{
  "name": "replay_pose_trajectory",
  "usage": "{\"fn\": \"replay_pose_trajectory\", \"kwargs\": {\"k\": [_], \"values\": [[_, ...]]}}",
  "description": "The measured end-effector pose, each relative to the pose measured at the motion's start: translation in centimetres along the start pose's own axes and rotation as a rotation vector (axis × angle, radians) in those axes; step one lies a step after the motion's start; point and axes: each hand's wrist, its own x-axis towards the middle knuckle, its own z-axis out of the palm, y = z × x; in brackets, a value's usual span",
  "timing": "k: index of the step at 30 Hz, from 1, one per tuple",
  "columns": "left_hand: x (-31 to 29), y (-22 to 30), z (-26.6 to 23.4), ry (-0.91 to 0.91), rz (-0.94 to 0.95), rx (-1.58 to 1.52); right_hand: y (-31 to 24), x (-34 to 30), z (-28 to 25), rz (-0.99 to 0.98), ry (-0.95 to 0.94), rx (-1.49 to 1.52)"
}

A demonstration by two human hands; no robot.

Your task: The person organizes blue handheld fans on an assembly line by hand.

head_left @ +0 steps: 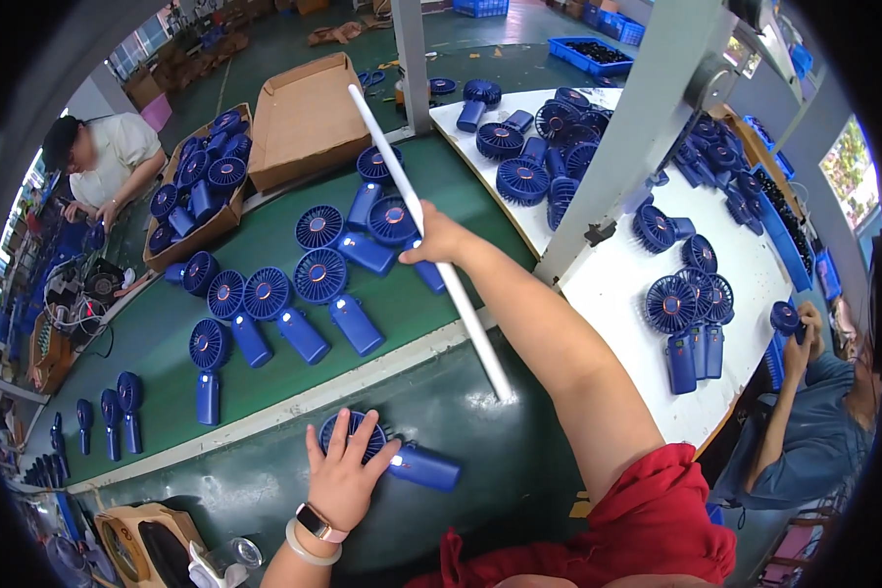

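Observation:
My left hand [348, 465] lies with fingers spread over the round head of a blue handheld fan [424, 467], whose handle points right on the dark green table. My right hand [439, 235] reaches out to the green belt, fingers closed at the handle of another blue handheld fan [428, 274]. That hand overlaps a slanting white bar [475, 328], which partly hides the fan. Left of it, several more blue fans [318, 274] lie across the belt, faces up.
A cardboard box of fans [204, 196] and a shallow carton [304, 122] stand beyond the belt. To the right, a white table [608, 284] carries more fans, behind a grey post [622, 147]. One co-worker [118, 157] sits far left; another [804, 421] handles a fan at right.

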Motion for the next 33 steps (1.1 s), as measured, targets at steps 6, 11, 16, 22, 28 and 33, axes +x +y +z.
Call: {"fn": "replay_pose_trajectory", "kwargs": {"k": [6,11,16,22,28,33], "values": [[-3.6,0.6,0.1,0.035,-0.220,-0.224,-0.2,-1.6,-1.4,0.445,0.114,0.481],[-4.9,2.8,1.4,0.306,-0.400,-0.319,1.4,-2.7,-2.5,0.420,0.128,-0.192],[-8.4,2.1,2.5,0.210,-0.711,-0.292,-1.2,-4.3,-2.0,0.361,0.208,-0.836],[-8.5,-0.2,2.7,0.394,-0.630,-1.952,-9.6,-9.2,0.6,-0.222,0.495,-0.562],[-2.6,-0.5,5.1,0.361,-0.324,-2.565,-12.6,-13.1,8.0,-0.418,0.214,-0.268],[-2.7,-1.5,7.0,0.358,-0.178,-2.643,-14.7,-12.1,11.6,-0.338,0.187,-0.601]]}}
